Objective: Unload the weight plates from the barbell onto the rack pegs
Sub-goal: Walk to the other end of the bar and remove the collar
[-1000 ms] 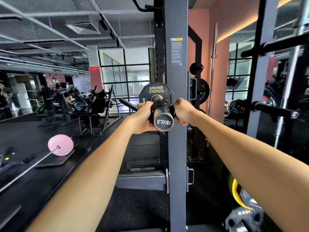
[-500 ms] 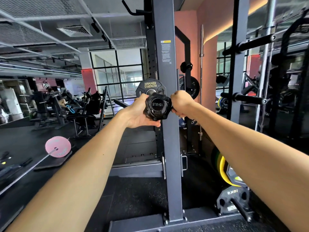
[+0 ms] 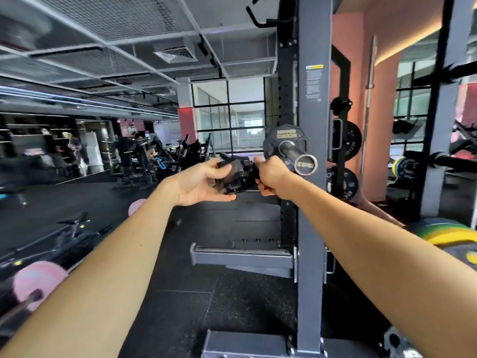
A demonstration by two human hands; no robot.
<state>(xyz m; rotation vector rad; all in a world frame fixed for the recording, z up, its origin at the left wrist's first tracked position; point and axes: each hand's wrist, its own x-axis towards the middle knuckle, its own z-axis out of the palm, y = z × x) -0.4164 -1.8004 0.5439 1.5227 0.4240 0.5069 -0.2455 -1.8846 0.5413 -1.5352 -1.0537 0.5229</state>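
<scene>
A black Hammer Strength plate (image 3: 280, 140) sits on the barbell sleeve (image 3: 299, 157), whose bare steel end points toward me. Just left of the sleeve end, a black barbell collar (image 3: 237, 177) is off the bar and held between both hands. My left hand (image 3: 201, 182) cups and grips it from the left, palm turned up. My right hand (image 3: 271, 177) grips its right side in a curled fist, just below and left of the sleeve end. The collar is blurred and partly hidden by fingers.
The grey rack upright (image 3: 312, 215) stands right behind the sleeve. Black plates (image 3: 347, 143) hang on pegs behind it, and a bare peg (image 3: 454, 161) juts out at right. Yellow and green plates (image 3: 449, 235) lie low right. A pink-plated barbell (image 3: 36, 282) rests on the floor at left.
The collar has slid off the end of the sleeve and moved left with both hands. The sleeve end now shows bare. The view has shifted left.
</scene>
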